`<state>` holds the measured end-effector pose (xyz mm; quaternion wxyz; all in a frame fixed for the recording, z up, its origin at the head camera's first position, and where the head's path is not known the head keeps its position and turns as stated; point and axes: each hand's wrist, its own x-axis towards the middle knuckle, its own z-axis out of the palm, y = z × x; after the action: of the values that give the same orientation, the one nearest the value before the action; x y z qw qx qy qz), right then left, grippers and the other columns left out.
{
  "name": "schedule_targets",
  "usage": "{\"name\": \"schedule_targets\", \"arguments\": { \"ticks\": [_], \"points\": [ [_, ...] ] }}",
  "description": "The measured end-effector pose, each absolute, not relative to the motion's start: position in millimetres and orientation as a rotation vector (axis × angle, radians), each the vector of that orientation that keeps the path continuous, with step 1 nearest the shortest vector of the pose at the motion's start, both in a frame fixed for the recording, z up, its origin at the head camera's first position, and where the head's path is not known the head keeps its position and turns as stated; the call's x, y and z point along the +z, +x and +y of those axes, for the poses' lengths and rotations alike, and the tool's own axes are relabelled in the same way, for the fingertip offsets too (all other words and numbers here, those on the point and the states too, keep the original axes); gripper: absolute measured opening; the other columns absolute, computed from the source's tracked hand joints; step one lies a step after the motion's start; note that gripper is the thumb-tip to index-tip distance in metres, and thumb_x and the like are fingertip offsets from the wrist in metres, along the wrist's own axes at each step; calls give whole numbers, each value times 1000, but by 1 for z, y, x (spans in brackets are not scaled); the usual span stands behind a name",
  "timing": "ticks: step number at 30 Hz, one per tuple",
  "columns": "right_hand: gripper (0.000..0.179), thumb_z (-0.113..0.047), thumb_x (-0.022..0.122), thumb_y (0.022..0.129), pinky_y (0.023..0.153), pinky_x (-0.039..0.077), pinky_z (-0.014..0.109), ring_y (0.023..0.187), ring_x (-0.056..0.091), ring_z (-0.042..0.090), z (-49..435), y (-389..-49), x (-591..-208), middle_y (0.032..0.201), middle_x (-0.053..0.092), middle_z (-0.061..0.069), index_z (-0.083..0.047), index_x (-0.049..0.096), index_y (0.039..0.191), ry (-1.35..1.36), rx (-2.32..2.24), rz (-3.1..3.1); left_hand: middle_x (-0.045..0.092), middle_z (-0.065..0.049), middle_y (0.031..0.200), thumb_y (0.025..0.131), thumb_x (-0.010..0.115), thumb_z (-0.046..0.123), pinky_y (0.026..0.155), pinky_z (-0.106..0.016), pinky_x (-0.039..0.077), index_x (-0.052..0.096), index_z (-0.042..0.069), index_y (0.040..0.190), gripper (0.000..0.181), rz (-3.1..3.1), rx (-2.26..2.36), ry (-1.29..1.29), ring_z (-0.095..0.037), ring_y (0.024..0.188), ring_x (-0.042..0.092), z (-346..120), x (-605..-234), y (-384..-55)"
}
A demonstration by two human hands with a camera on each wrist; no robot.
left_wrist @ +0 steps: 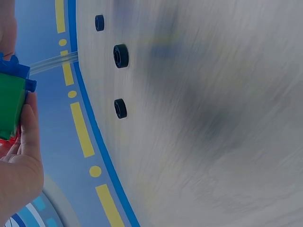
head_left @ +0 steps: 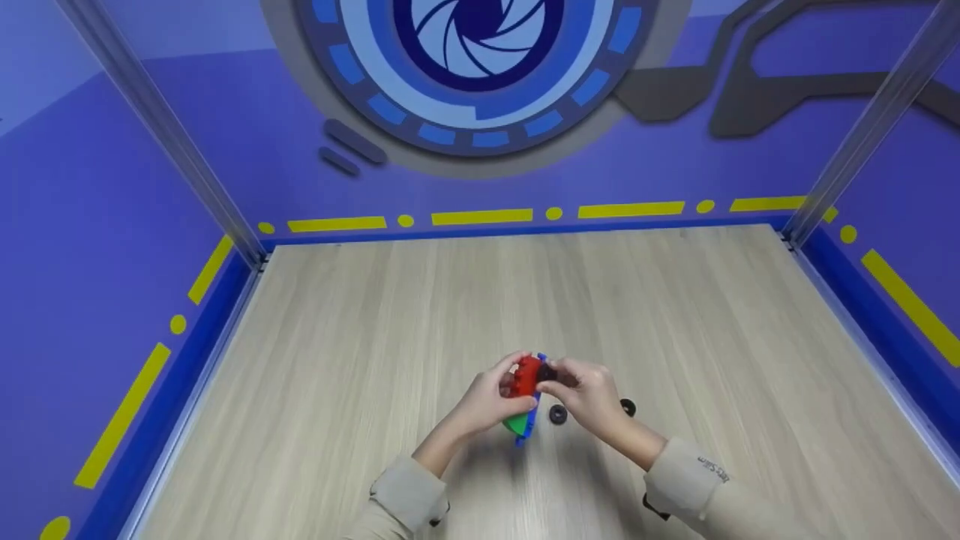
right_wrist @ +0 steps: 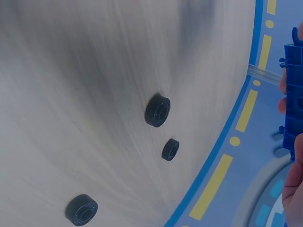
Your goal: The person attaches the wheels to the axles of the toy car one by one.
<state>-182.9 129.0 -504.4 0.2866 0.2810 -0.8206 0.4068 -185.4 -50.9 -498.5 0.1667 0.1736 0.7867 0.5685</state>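
A toy vehicle body of red bricks [head_left: 527, 377], with a green piece [left_wrist: 10, 106] at the near end and a blue base [right_wrist: 294, 90], is held on its side above the table. My left hand [head_left: 491, 397] grips it, fingers round the far side and thumb across the near side. Thumb and fingers of my right hand [head_left: 592, 394] pinch a small black wheel [head_left: 547, 373] at the underside of the blue base. In the right wrist view, studs or axle pins stick out along the base's edge.
Black wheels [head_left: 558, 414] lie on the wooden table [head_left: 360, 360] below the right hand; another wheel [head_left: 628, 407] is partly hidden by the right wrist. Three loose wheels [left_wrist: 120, 56] show in the left wrist view. Blue printed walls [head_left: 480, 191] border the table.
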Motion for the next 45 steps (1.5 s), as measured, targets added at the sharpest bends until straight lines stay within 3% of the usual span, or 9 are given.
{"name": "schedule_targets", "arguments": {
  "ticks": [14, 24, 38, 45],
  "points": [
    [22, -14, 74, 64, 57, 50, 19, 63, 65, 14, 126, -182, -501, 75, 68, 10, -1, 66, 80, 666, 1142, -2303, 56, -10, 117, 80, 63, 25, 79, -31, 48, 30, 14, 137, 67, 2352, 1527, 524, -15, 94, 56, -52, -499, -185],
    [25, -21, 74, 65, 56, 50, 19, 60, 63, 11, 118, -184, -504, 73, 68, 8, -2, 67, 80, 601, 1089, -2337, 56, -9, 118, 80, 63, 25, 79, -30, 48, 31, 13, 136, 66, 2467, 1445, 557, -15, 94, 56, -55, -501, -186],
    [32, -24, 71, 70, 52, 47, 13, 57, 61, 6, 116, -183, -508, 74, 69, 8, 1, 67, 91, 535, 1249, -2438, 55, -9, 120, 79, 63, 24, 83, -33, 47, 32, 11, 136, 66, 2493, 1431, 559, -17, 97, 56, -57, -500, -184],
    [31, -25, 71, 71, 59, 49, 18, 65, 61, 5, 119, -184, -511, 75, 68, 2, -4, 66, 93, 528, 1276, -2435, 60, -6, 105, 78, 65, 27, 76, -27, 48, 32, 12, 135, 68, 2406, 1540, 515, -11, 85, 55, -57, -506, -185]
  ]
}}
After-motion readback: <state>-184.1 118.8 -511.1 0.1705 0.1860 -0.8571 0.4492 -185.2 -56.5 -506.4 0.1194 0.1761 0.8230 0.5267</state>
